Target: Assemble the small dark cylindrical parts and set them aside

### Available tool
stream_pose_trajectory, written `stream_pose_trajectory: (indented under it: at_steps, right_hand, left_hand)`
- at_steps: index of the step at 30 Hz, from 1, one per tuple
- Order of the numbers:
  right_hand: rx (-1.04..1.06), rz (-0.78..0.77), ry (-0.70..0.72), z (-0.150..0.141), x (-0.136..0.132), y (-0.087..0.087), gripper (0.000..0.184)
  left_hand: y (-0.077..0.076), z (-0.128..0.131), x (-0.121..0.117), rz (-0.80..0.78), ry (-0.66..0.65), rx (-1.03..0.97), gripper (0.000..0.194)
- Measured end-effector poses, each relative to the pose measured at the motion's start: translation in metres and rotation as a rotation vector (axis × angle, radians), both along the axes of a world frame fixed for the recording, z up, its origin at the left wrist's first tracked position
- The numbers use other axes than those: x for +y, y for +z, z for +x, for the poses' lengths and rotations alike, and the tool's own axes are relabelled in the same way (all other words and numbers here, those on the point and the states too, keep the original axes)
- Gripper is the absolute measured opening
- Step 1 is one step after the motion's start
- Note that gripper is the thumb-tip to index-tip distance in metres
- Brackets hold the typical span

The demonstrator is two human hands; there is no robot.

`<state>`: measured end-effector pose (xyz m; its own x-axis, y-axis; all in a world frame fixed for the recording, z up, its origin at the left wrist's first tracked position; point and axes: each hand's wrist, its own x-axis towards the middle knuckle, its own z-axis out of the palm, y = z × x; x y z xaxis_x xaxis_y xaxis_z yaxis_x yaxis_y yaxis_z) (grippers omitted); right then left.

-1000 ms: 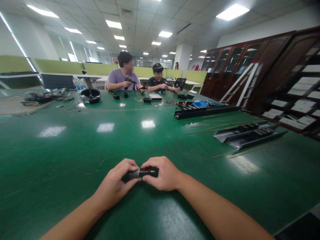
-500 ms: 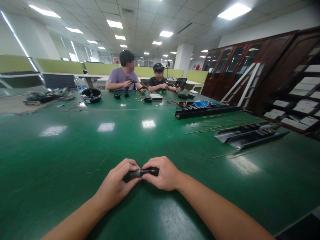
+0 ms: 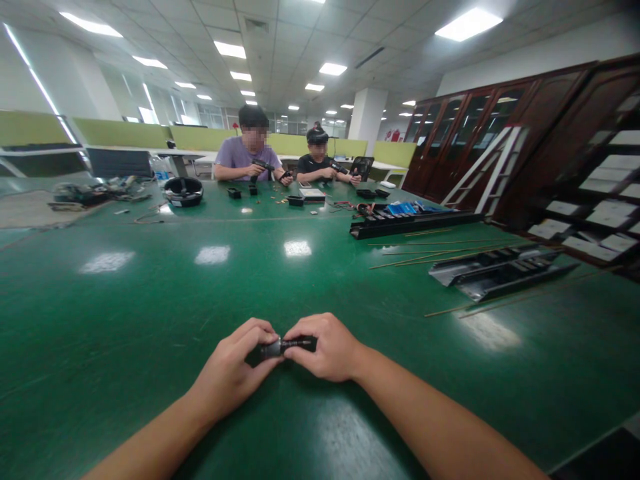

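Note:
Low over the green table, my two hands meet at a small dark cylindrical part with a grey body and a narrower ribbed shaft; its exact kind is unclear. My left hand pinches the thicker body between thumb and fingers. The shaft points right, into the curl of my right hand, whose thumb and index fingertips close on it near the join. My right fingers partly hide the shaft's far side.
Black metal channels and thin brass-coloured rods lie at the right. Farther back is a longer black rail. A black headset sits back left. Across the table two people hold power drills, near small black trays.
My hands stay nearly in place on the part. The shaft looks slightly turned between my right fingers. Across the table, the person in purple has turned their head down toward the drill.

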<state>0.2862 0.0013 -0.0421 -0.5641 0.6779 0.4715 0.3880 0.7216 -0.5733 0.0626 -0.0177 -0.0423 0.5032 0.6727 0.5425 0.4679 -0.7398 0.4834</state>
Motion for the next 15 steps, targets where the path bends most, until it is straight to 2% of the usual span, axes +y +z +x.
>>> stream_pose_trajectory:
  at_steps: [15]
  right_hand:
    - [-0.004, -0.011, 0.006, 0.0010, 0.0000, 0.0011, 0.015]
  left_hand:
    - [-0.0014, 0.0002, 0.0015, 0.021, 0.012, -0.001, 0.013]
